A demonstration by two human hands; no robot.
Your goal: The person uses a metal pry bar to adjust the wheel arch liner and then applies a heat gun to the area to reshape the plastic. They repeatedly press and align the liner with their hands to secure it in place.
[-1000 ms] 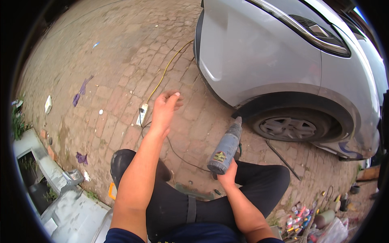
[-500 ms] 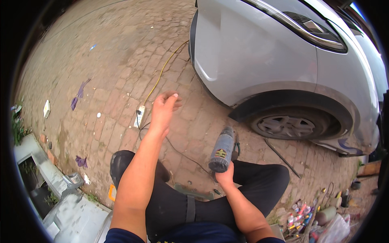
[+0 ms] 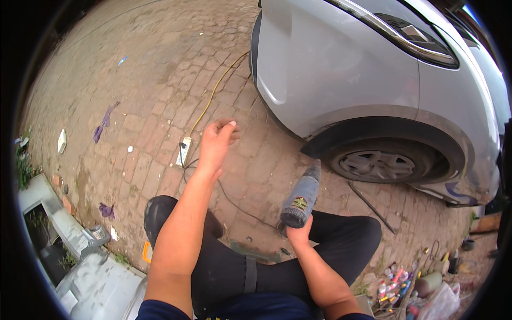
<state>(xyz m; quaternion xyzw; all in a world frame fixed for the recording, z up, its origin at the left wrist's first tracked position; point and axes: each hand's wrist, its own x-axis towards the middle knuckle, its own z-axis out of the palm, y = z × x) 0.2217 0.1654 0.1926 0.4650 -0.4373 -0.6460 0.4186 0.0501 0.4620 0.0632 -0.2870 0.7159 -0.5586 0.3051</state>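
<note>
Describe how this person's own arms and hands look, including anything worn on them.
The left hand and the right hand are both bare, without gloves. Dark navy-blue fabric sleeves show at the picture's lower edge, leaving the forearms uncovered, with no watch or bracelet visible.

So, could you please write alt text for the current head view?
The person's right hand holds a gray heat gun, nozzle toward the wheel of a silver car. The left hand, loosely curled, hangs above brick paving bearing a white power strip.
</note>
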